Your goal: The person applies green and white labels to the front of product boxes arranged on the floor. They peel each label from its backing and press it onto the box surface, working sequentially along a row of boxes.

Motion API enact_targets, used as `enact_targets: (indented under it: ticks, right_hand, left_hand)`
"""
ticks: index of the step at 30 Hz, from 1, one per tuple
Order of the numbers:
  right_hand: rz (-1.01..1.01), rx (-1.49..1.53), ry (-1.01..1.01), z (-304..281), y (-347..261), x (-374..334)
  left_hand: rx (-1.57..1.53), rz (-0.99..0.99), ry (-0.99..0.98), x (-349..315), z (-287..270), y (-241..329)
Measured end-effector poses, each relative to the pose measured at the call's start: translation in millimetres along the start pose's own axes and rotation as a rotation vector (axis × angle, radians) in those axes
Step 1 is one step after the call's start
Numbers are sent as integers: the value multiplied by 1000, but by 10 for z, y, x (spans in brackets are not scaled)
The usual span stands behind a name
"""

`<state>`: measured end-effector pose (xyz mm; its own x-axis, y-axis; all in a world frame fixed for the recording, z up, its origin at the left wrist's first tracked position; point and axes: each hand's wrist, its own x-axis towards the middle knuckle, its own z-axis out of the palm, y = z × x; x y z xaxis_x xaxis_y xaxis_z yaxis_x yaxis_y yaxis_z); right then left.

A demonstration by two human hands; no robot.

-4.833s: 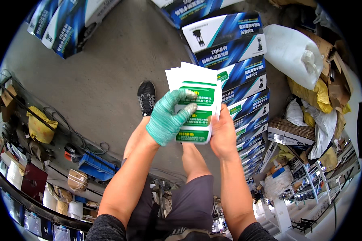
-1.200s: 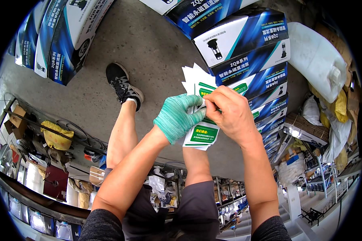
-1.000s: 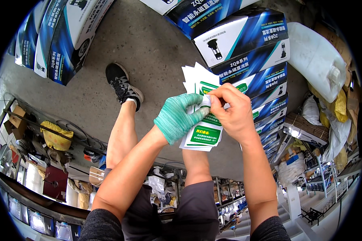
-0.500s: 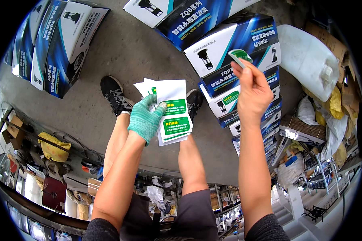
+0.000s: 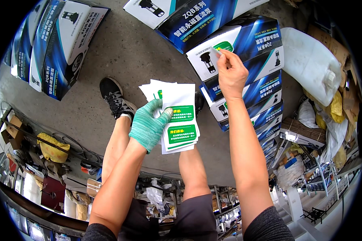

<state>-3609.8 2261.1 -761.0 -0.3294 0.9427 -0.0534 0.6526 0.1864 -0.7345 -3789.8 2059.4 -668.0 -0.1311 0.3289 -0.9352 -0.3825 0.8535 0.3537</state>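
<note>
My left hand (image 5: 149, 123), in a green knit glove, is closed on a fanned bunch of white sticker sheets (image 5: 178, 94) with green labels, the thumb lying on top. Bare, my right hand (image 5: 232, 75) pinches the near edge of a single green sticker (image 5: 222, 47). That sticker lies against the white part of the top face of a blue, black and white carton (image 5: 261, 38), beside a printed picture of a pump. Whether all of it touches the carton I cannot tell. More such cartons (image 5: 265, 88) are stacked below, some bearing green stickers partly hidden by my right arm.
Another carton (image 5: 197, 24) stands at the top, and a row of similar cartons (image 5: 54, 44) at the far left. Right of the stack is a white plastic jerrycan (image 5: 309, 60), with yellow and white bags (image 5: 336, 105) near it. My shoes (image 5: 113, 96) stand on the concrete floor.
My right hand has come left and slightly down, bringing the sticker from above the carton onto its white face. My left hand with the sheets has shifted slightly right and down.
</note>
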Motion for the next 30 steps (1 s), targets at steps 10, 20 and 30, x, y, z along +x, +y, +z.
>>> enact_targets:
  ticks: [10,20,30]
  right_hand:
    - [637,416,-428,-206,21,49]
    - [785,726,-47,-445,-24,557]
    - [517,478,-472,-504,-1336,-437]
  left_hand:
    - [-53,4,-30,23,-22,9]
    - [-424,60,-64,-20,-12,194]
    - [-567,65,-64,17,-41,167]
